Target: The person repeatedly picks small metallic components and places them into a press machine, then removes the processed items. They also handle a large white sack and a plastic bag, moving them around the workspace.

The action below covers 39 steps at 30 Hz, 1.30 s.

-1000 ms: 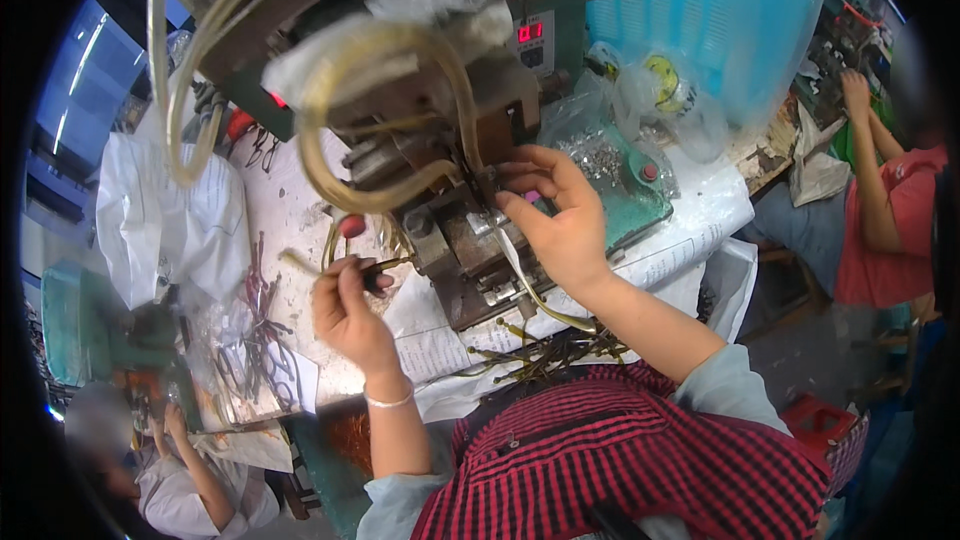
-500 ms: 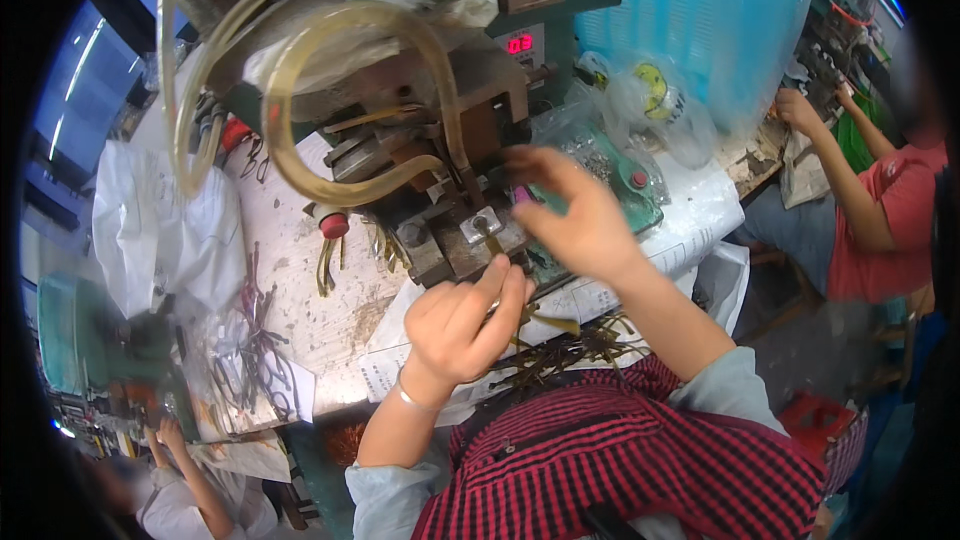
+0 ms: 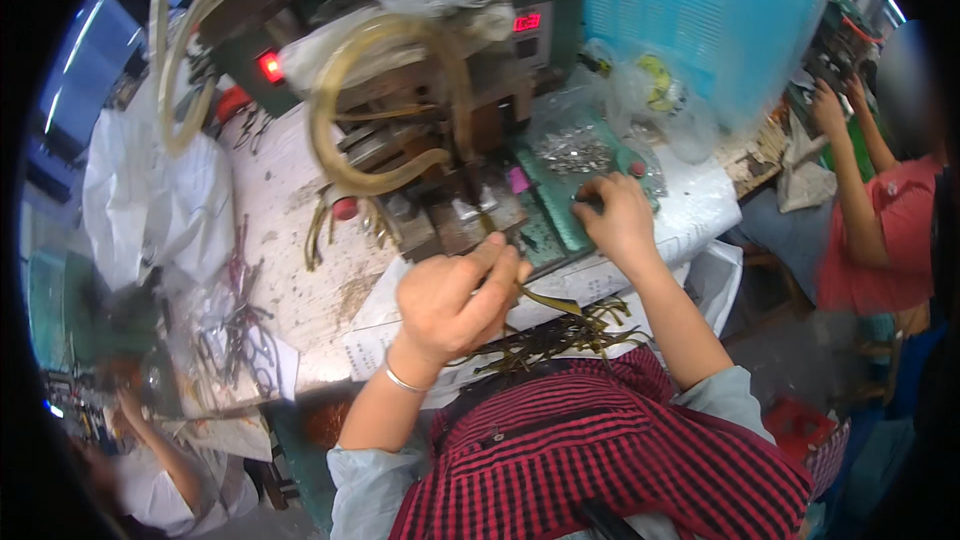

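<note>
**Left hand pinches a strap at the machine; right hand works over the tray**

Well left of our left hand (image 3: 455, 298) we see a white plastic bag (image 3: 155, 200), and nearer to it a bundle of cords (image 3: 240, 315). Up and left of that hand sits a red button (image 3: 344, 208); above it loops a clear yellowish tube (image 3: 325, 130). Our left hand is closed, thumb and fingers gripping an olive strap (image 3: 552, 302), whose tail sticks out on the hand's right. Just beyond its fingertips is a metal block (image 3: 450, 232). Just right of the same hand, on the near side, we have a pile of straps (image 3: 560, 340). Our right hand (image 3: 618, 218) is half curled over a green tray (image 3: 548, 208), just beside small metal pieces (image 3: 575, 150); we cannot tell whether it holds one.
</note>
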Each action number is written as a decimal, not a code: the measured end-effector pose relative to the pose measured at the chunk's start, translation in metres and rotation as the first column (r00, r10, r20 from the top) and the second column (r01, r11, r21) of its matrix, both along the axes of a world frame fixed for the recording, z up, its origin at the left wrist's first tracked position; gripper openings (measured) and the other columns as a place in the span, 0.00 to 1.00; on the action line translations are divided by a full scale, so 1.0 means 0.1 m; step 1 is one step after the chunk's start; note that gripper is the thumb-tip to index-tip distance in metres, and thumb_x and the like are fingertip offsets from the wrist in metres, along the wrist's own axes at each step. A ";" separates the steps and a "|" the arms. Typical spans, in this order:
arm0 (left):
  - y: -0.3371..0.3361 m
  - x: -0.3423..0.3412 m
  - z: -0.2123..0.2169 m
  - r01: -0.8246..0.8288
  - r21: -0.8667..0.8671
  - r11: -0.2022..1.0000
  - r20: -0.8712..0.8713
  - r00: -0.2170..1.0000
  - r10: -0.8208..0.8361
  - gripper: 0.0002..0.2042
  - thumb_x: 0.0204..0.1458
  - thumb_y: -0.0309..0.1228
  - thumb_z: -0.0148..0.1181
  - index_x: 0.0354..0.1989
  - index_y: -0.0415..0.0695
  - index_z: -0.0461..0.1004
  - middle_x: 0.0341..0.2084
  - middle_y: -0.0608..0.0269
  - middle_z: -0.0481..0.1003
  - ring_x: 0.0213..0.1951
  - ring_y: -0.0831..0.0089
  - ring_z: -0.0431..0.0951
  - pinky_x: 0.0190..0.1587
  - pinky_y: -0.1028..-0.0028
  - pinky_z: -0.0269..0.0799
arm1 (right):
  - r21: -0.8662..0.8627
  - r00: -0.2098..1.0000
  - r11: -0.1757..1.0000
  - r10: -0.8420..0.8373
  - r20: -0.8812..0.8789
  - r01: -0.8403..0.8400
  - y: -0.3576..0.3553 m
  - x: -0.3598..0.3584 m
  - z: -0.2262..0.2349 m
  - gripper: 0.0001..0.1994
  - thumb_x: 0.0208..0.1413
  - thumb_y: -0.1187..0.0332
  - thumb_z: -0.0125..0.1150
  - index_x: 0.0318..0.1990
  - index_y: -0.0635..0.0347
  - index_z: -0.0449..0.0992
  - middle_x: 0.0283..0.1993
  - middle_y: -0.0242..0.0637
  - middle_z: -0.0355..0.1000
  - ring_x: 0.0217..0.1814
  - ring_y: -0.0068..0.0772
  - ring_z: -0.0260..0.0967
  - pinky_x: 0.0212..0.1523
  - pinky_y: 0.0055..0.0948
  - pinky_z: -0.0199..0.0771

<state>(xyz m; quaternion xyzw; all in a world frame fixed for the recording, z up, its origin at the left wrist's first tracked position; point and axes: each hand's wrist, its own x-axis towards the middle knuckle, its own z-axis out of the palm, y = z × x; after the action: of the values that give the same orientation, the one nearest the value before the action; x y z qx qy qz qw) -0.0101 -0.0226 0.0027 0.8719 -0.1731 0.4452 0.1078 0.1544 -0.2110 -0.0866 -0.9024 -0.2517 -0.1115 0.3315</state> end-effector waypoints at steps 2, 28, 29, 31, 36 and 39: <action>-0.08 -0.12 0.01 -0.048 -0.095 0.994 -0.112 0.993 0.037 0.15 0.44 0.23 0.76 0.42 0.42 0.84 0.38 0.55 0.84 0.29 0.68 0.82 0.27 0.73 0.73 | -0.010 0.996 1.000 0.026 0.080 -0.025 0.03 0.04 -0.06 0.04 0.46 0.73 0.68 0.31 0.59 0.80 0.37 0.43 0.74 0.47 0.52 0.71 0.50 0.47 0.70; 2.19 -0.57 -1.19 -0.767 -0.519 0.377 -0.735 0.626 0.262 0.09 0.54 0.23 0.62 0.43 0.37 0.79 0.27 0.56 0.82 0.30 0.67 0.83 0.35 0.70 0.76 | 0.652 0.995 0.752 -0.049 -0.090 0.096 -0.35 -0.29 0.00 0.07 0.57 0.79 0.65 0.42 0.62 0.83 0.42 0.39 0.80 0.46 0.34 0.75 0.51 0.31 0.73; 2.14 -0.63 -1.16 -0.648 -0.688 0.327 -0.632 0.756 0.170 0.11 0.55 0.21 0.62 0.47 0.36 0.78 0.27 0.59 0.82 0.28 0.71 0.82 0.34 0.73 0.76 | 0.659 0.998 0.752 0.051 -0.027 -0.020 -0.18 -0.31 0.15 0.07 0.57 0.79 0.65 0.42 0.62 0.83 0.42 0.39 0.80 0.46 0.35 0.76 0.50 0.31 0.73; 2.03 -0.59 -1.05 -0.596 -0.735 0.324 -0.603 0.793 0.093 0.14 0.57 0.18 0.59 0.52 0.35 0.75 0.28 0.63 0.79 0.28 0.76 0.79 0.32 0.76 0.74 | 0.623 0.972 0.752 0.230 0.055 -0.214 0.11 -0.33 0.52 0.07 0.58 0.80 0.63 0.43 0.65 0.82 0.43 0.39 0.79 0.47 0.33 0.76 0.51 0.29 0.73; 1.67 -0.43 -1.01 -0.434 -0.889 0.148 -0.427 0.901 0.078 0.05 0.63 0.24 0.61 0.43 0.36 0.75 0.27 0.65 0.77 0.24 0.79 0.76 0.28 0.81 0.70 | 0.638 0.941 0.717 0.336 0.035 -0.280 0.74 -0.26 0.66 0.08 0.55 0.78 0.66 0.43 0.64 0.80 0.41 0.36 0.78 0.45 0.28 0.74 0.50 0.27 0.72; 1.31 -0.41 -1.00 -0.321 -0.940 0.114 -0.301 0.940 0.162 0.05 0.63 0.25 0.62 0.36 0.39 0.74 0.27 0.64 0.78 0.24 0.78 0.76 0.28 0.80 0.69 | 0.749 0.929 0.629 0.367 -0.048 -0.209 0.82 -0.42 0.63 0.11 0.53 0.77 0.67 0.45 0.63 0.79 0.40 0.38 0.79 0.44 0.35 0.78 0.47 0.29 0.74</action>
<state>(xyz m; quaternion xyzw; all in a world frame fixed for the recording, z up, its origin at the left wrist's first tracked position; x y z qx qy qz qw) -0.0511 0.1084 -0.0968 0.6345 0.3068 0.4066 0.5813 0.1127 -0.1290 -0.0237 -0.6474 -0.2934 -0.0588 0.7010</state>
